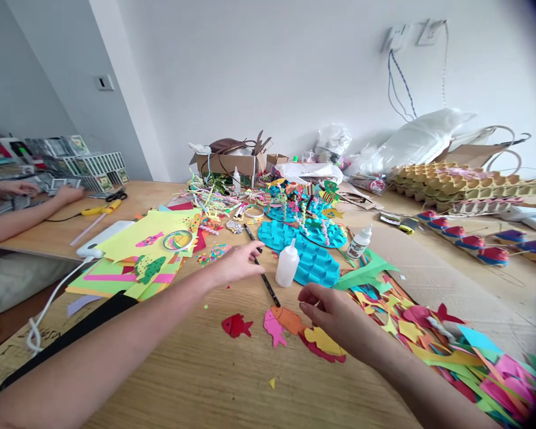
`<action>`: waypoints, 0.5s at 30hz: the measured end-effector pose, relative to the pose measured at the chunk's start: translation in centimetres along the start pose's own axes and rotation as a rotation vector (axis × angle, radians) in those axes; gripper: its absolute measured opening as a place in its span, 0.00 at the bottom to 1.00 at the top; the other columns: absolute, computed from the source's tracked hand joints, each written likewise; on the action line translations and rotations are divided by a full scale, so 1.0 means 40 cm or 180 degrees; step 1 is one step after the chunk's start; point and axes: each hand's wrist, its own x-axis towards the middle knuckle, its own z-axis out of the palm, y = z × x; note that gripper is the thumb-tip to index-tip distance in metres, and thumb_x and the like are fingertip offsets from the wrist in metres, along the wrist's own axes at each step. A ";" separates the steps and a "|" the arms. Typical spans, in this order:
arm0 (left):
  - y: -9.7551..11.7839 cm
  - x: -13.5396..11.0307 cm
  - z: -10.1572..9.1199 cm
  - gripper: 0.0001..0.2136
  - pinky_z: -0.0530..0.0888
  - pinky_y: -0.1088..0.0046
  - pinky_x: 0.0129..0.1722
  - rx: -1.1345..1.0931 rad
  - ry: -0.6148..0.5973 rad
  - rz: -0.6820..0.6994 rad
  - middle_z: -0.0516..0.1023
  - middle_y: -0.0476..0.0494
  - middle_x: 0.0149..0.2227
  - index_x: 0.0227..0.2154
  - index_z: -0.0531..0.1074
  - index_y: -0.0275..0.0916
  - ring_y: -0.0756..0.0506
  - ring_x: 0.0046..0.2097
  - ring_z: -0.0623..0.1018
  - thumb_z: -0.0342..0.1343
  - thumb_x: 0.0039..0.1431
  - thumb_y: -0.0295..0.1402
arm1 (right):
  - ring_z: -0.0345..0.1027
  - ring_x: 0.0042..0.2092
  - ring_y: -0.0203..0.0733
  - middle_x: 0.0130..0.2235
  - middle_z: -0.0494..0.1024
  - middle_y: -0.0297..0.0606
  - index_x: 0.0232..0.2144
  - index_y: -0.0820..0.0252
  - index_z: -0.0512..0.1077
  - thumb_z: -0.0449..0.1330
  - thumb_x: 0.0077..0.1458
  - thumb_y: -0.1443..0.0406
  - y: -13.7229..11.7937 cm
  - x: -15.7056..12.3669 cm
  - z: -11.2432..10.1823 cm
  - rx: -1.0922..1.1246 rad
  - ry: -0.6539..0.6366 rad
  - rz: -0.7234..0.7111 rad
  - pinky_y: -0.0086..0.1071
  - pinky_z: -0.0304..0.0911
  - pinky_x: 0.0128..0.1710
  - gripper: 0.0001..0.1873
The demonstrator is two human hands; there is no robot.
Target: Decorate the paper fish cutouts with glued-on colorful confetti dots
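Note:
My left hand (237,263) reaches forward over the wooden table (196,369), its fingertips pinched on a thin black pen (270,287) that lies slanted on the wood. My right hand (331,313) hovers with its fingers curled just above a row of paper fish: a red fish (236,326), a pink fish (274,328), an orange fish (288,318) and a yellow fish (324,341). Whether the right hand holds anything is hidden. A white glue bottle (287,263) stands between the hands, in front of a blue scalloped paper piece (315,262).
Coloured paper scraps (451,351) pile up at the right. Yellow-green sheets (147,238) and a tape roll (177,240) lie at the left. Another person's arms (22,214) rest at the far left. A cardboard box (226,161), egg cartons (464,185) and a small glue bottle (360,242) stand behind.

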 end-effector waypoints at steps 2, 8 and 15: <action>-0.038 -0.017 -0.055 0.16 0.70 0.74 0.36 0.0131 0.0056 -0.0098 0.75 0.42 0.38 0.41 0.69 0.35 0.47 0.38 0.74 0.50 0.48 0.30 | 0.65 0.28 0.39 0.26 0.73 0.35 0.25 0.57 0.67 0.49 0.49 0.66 -0.014 -0.011 -0.003 -0.0062 -0.0062 -0.0043 0.29 0.55 0.24 0.07; -0.124 -0.080 -0.122 0.08 0.66 0.79 0.26 0.0665 -0.0315 -0.0163 0.74 0.51 0.24 0.27 0.73 0.37 0.50 0.27 0.72 0.49 0.45 0.29 | 0.65 0.29 0.38 0.28 0.74 0.36 0.28 0.58 0.69 0.50 0.49 0.69 -0.064 -0.041 0.013 -0.0276 -0.0477 -0.0177 0.28 0.53 0.25 0.08; -0.164 -0.102 -0.136 0.08 0.62 0.78 0.28 0.1283 -0.0373 -0.0087 0.76 0.48 0.27 0.27 0.74 0.38 0.48 0.30 0.72 0.50 0.47 0.25 | 0.64 0.28 0.35 0.28 0.74 0.33 0.26 0.58 0.68 0.49 0.52 0.68 -0.128 -0.091 0.028 -0.0611 -0.0859 -0.0343 0.26 0.51 0.25 0.09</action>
